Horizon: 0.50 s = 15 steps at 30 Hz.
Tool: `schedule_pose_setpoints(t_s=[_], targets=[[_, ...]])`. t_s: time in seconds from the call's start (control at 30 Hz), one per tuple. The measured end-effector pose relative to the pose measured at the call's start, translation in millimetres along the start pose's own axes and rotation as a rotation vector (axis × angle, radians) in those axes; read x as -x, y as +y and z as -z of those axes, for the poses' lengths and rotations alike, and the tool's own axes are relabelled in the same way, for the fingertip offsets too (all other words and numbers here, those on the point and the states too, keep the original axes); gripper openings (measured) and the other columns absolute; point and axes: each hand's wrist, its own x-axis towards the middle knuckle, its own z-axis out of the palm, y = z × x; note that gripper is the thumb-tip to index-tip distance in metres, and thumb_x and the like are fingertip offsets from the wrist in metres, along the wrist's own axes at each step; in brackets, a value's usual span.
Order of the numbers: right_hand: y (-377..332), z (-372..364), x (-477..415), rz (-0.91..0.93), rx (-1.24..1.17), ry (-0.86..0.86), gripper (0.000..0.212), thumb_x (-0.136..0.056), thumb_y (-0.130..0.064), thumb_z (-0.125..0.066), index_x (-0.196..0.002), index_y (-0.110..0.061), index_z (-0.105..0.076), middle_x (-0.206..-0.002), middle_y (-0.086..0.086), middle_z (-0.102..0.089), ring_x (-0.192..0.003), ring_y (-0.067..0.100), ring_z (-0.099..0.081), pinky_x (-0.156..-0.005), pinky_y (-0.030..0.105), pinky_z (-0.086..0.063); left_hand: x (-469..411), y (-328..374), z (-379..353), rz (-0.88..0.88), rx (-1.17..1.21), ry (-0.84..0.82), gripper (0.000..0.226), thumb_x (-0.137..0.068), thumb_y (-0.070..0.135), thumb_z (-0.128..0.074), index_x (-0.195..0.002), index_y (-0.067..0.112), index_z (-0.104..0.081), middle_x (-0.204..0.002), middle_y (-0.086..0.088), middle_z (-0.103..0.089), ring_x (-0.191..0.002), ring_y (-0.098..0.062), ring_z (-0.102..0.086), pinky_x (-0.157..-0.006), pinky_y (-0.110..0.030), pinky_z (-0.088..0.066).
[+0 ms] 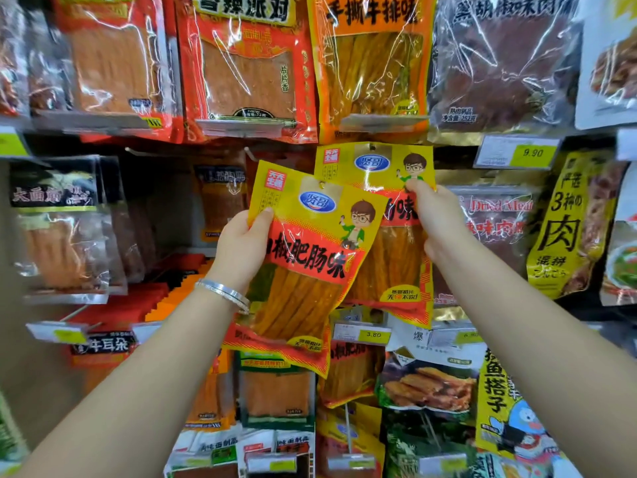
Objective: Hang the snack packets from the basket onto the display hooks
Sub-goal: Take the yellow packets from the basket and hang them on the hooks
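Note:
My left hand [243, 241] grips a yellow and red snack packet [306, 260] by its upper left edge, tilted, in front of the display. My right hand [436, 219] pinches the right side of a second, matching packet [375, 163] that hangs upright behind the first, its punched hole near the top at a hook. An empty metal hook [250, 154] sticks out just above and left of the tilted packet. The basket is out of view.
Hanging snack packets fill the wall on every side: red and orange packs [248, 63] above, dark meat packs [499, 63] at upper right, yellow packs [568, 222] on the right. Price tags [517, 152] sit on the hook ends. Lower rows of packets [275, 391] hang below my arms.

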Motion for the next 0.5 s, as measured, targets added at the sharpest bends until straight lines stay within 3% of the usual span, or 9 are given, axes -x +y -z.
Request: schedule_pose_setpoints(t_s=[0.3,0.43,0.5], targets=[[2,-6,-5,-0.005,0.046,-0.007,0.013,-0.092,-0.03,-0.054,-0.081,-0.022,-0.057,-0.063,-0.004,-0.069,-0.057,0.008,-0.067,-0.056,0.023,-0.051,-17,-7,-1,0.001,0.039,-0.035,0.025,-0.092,0.042,-0.048,-0.083,0.024,-0.063,-0.081,0.005,-0.072,-0.081,-0.015,-0.069,-0.077,-0.038,-0.054],[2,-20,-17,-0.061,0.112,-0.014,0.026,-0.097,-0.032,-0.039,-0.085,-0.019,-0.058,-0.062,-0.002,-0.071,-0.071,0.018,-0.067,-0.067,0.026,-0.053,-24,-9,-4,0.005,0.069,-0.043,0.025,-0.093,0.041,-0.049,-0.08,0.025,-0.063,-0.077,0.006,-0.072,-0.079,-0.014,-0.069,-0.074,-0.035,-0.053],[3,-28,-19,-0.098,0.152,-0.002,0.034,-0.098,-0.035,-0.032,-0.09,-0.018,-0.06,-0.083,0.005,-0.072,-0.087,0.024,-0.064,-0.082,0.032,-0.054,-26,-10,-6,0.011,0.071,-0.039,0.024,-0.093,0.041,-0.049,-0.082,0.025,-0.062,-0.076,0.007,-0.072,-0.08,-0.015,-0.069,-0.072,-0.033,-0.053]])
